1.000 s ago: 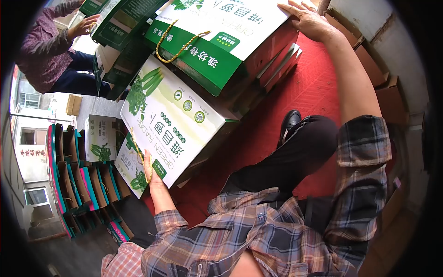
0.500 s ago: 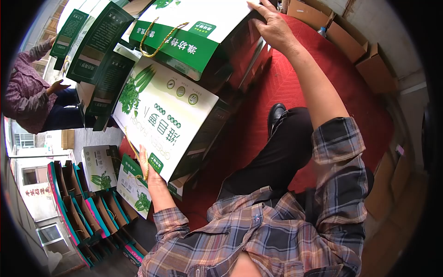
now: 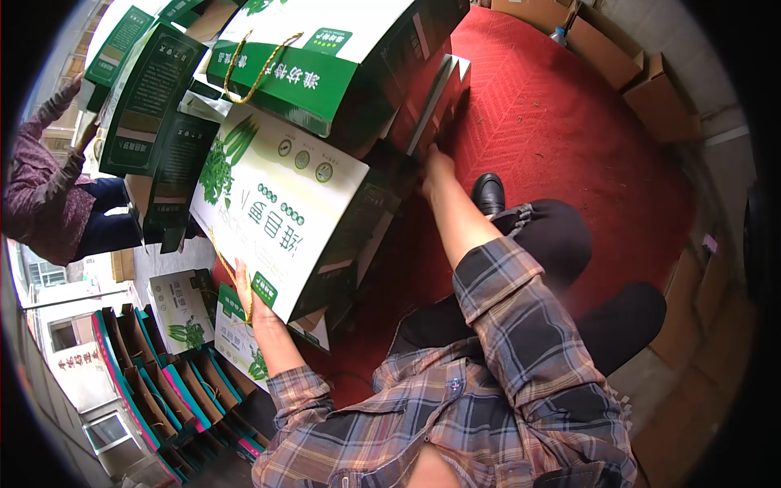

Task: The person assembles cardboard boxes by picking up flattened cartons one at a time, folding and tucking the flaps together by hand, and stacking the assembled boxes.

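A white gift box [image 3: 285,211] with green vegetable print and gold rope leans tilted in front of me. My left hand [image 3: 256,302] grips its lower corner beside the rope, thumb side showing and the other fingers hidden by the box. Above it rests another box [image 3: 301,81] with a green side panel and a gold cord handle. My right hand [image 3: 437,165] reaches low to the right side of the boxes, near a dark-sided box [image 3: 431,98]; its fingers are hidden or blurred against the dark sides.
A person [image 3: 49,179] in a patterned top stands at left, by open green boxes [image 3: 150,98]. Several compartmented cartons [image 3: 163,390] stand lower left, near more white boxes [image 3: 181,305]. Red carpet [image 3: 537,122] covers the floor; brown cartons [image 3: 602,49] line the far right edge.
My right hand has left the upper box's far corner and moved down to the boxes' right side. The boxes have shifted slightly left in view. My left hand keeps its grip.
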Available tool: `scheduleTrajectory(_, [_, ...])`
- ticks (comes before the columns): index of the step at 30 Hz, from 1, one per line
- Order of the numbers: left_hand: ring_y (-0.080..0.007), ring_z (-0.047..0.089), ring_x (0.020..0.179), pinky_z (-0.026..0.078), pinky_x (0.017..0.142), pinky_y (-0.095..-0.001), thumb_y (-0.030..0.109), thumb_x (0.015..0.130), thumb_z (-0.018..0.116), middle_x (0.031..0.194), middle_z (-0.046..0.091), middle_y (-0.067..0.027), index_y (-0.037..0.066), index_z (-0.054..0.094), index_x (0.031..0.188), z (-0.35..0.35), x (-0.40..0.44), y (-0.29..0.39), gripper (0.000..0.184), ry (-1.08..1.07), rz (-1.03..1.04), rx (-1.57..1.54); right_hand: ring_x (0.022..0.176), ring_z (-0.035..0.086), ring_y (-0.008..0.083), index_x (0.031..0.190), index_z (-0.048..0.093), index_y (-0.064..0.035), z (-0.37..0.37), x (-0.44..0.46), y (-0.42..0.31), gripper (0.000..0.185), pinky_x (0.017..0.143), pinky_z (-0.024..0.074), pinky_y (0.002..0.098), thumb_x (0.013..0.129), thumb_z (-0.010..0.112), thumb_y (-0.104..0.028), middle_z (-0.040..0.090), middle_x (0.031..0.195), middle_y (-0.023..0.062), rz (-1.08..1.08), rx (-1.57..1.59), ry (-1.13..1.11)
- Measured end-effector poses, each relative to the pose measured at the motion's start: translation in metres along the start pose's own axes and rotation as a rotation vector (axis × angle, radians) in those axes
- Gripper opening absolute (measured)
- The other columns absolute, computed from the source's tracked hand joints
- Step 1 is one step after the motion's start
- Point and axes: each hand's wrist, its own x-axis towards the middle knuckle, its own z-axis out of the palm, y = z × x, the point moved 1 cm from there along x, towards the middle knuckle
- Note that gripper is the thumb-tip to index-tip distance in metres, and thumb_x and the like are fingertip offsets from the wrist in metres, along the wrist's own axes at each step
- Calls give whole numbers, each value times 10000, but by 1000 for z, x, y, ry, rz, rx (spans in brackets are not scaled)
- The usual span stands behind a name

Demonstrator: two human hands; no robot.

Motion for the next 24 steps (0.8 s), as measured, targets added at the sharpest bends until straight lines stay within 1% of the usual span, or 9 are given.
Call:
scheduleTrajectory(2, [-287, 530, 1168, 418, 1008, -416, 354, 947, 520, 1328, 529, -141, 11, 453, 1339, -10, 0, 1, 526, 106, 46, 29, 1277, 437, 367, 1394, 343, 35, -14, -50, 6, 900, 1024, 338, 539, 836, 527, -646, 457, 1364, 243, 255, 47, -177])
scheduleTrajectory(5, [-281, 543, 1153, 432, 993, -417, 335, 944, 532, 1316, 539, -138, 11, 456, 1335, 2, -3, 4, 514, 50, -15, -19, 1317, 369, 400, 1417, 308, 9, -7, -65, 5, 980, 1044, 280, 588, 811, 449, -748, 373, 1426, 244, 272, 119, -255])
scheduleTrajectory(9, [-282, 547, 1158, 439, 991, -426, 329, 941, 540, 1320, 537, -139, 8, 444, 1344, 0, -2, 3, 524, 22, -18, 10, 1316, 369, 400, 1406, 322, -9, -2, -43, 2, 866, 1066, 289, 567, 865, 463, -670, 351, 1438, 240, 414, 254, -470])
scheduleTrajectory(11, [-287, 539, 1176, 440, 994, -435, 319, 946, 531, 1331, 529, -140, 14, 440, 1351, 6, -9, 6, 515, 27, -29, 8, 1273, 417, 397, 1358, 378, -23, 15, -70, -10, 664, 1069, 318, 549, 934, 468, -525, 373, 1422, 234, 272, 750, -597])
scheduleTrajectory(12, [-287, 539, 1176, 440, 994, -435, 319, 946, 531, 1331, 529, -140, 14, 440, 1351, 8, -9, 6, 515, 38, -37, 8, 1273, 417, 397, 1358, 378, -23, 15, -61, -4, 664, 1069, 318, 549, 934, 468, -525, 373, 1422, 234, 280, 746, -587])
scheduleTrajectory(14, [-291, 537, 1178, 439, 994, -441, 314, 950, 524, 1340, 523, -140, 26, 431, 1362, 19, -6, 4, 511, 2, -102, -45, 1212, 472, 388, 1319, 408, -28, 13, -34, 3, 517, 1066, 342, 539, 969, 460, -405, 387, 1409, 226, 219, 663, -555])
scheduleTrajectory(18, [-300, 532, 1185, 427, 1009, -456, 322, 949, 525, 1366, 499, -140, 31, 399, 1387, 57, 2, -9, 541, -27, -103, -73, 1166, 506, 379, 1302, 425, -43, 10, -39, -33, 500, 1034, 373, 538, 959, 477, -405, 419, 1385, 222, 254, 745, -520])
scheduleTrajectory(21, [-304, 533, 1183, 442, 996, -440, 319, 949, 525, 1348, 509, -159, 11, 400, 1379, 54, 21, -22, 543, -49, -93, -44, 1173, 511, 363, 1253, 492, -1, 7, -29, -41, 505, 1027, 395, 484, 966, 468, -415, 518, 1275, 204, 184, 500, -521])
scheduleTrajectory(24, [-299, 540, 1171, 448, 991, -418, 322, 944, 531, 1343, 512, -162, -4, 406, 1370, 41, 26, -25, 551, -29, -73, -37, 1175, 508, 374, 1345, 391, -76, -6, 3, -23, 530, 966, 395, 552, 950, 502, -412, 480, 1350, 191, 292, 244, -420])
